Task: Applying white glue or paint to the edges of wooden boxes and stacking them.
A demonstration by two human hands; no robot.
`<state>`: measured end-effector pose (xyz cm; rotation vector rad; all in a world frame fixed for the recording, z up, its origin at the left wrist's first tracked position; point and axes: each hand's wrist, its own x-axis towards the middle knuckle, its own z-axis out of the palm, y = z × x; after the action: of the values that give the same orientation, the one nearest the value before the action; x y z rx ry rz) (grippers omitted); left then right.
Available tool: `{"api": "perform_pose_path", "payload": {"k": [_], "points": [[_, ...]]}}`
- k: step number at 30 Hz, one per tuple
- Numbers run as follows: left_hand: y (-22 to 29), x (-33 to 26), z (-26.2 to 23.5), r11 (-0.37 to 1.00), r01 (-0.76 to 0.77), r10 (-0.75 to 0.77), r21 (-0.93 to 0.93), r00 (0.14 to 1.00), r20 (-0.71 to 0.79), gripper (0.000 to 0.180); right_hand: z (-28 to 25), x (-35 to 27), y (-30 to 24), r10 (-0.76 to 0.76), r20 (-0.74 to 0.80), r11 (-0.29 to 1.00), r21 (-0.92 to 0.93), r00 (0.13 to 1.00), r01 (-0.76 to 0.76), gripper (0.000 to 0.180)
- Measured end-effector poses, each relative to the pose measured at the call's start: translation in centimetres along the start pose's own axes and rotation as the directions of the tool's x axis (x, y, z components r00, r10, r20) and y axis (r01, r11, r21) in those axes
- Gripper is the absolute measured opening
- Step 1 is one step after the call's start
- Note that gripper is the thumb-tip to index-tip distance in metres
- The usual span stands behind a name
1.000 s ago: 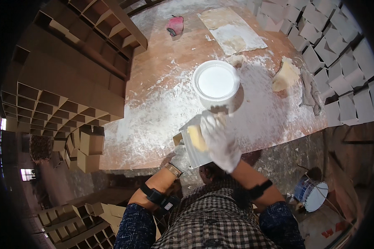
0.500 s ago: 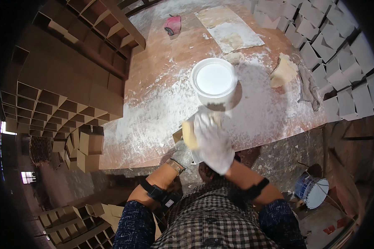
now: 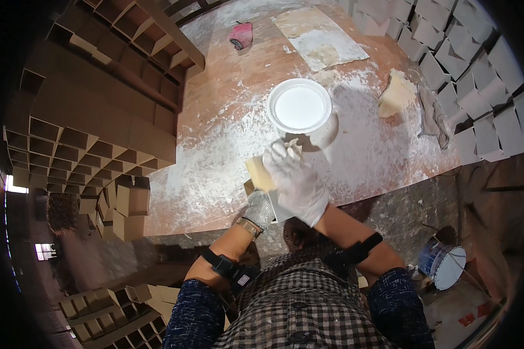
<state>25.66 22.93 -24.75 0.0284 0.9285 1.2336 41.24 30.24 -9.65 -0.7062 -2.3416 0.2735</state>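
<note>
My right hand, in a white glove, is closed over a pale yellow sponge. The sponge sticks out to the left of the fingers, and a crumpled, whitish bit shows past the fingertips. Under it is a small cardboard box, with a whitish face and a brown edge showing. My left hand, in a grey knit glove, grips the box from the left; its fingertips are partly hidden. Just beyond my hands stands a round white tub of white liquid.
Stacked brown cardboard boxes line the left, whitish boxes the right. The white-smeared table bears a pink cloth, a smeared sheet, a yellowish scrap and a grey rag. A blue-and-white bucket stands below, right.
My right hand and the sponge have moved slightly up and left over the box. My left hand still holds the box, shifted slightly right in view.
</note>
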Motion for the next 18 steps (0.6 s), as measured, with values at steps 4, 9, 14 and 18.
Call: {"api": "perform_pose_path", "payload": {"k": [4, 9, 14, 18], "points": [[-0.2, -0.1, -1.4, 0.831, -0.16, 0.084, 0.532, 0.983, 0.165, 0.03, -1.6, -5.6, -3.2, -0.043, 0.023, 0.999, -0.021, 0.999, 0.044, 0.035], [-0.7, 0.8, -2.7, 0.415, -0.38, 0.276, 0.826, 0.918, 0.283, 0.033, -2.7, -10.8, -0.9, -0.222, -0.041, 0.975, -0.025, 0.974, 0.221, 0.027], [-0.4, 1.1, -3.9, 0.382, -0.421, 0.319, 0.823, 0.896, 0.31, 0.038, -1.8, -4.1, 4.4, 0.166, -0.076, 0.982, 0.107, 0.983, -0.157, 0.04], [0.7, 1.2, -3.1, -0.523, -0.368, 0.18, 0.769, 0.834, 0.521, 0.035, 0.7, -5.5, 3.4, 0.192, -0.018, 0.975, 0.12, 0.981, -0.188, 0.043]]}}
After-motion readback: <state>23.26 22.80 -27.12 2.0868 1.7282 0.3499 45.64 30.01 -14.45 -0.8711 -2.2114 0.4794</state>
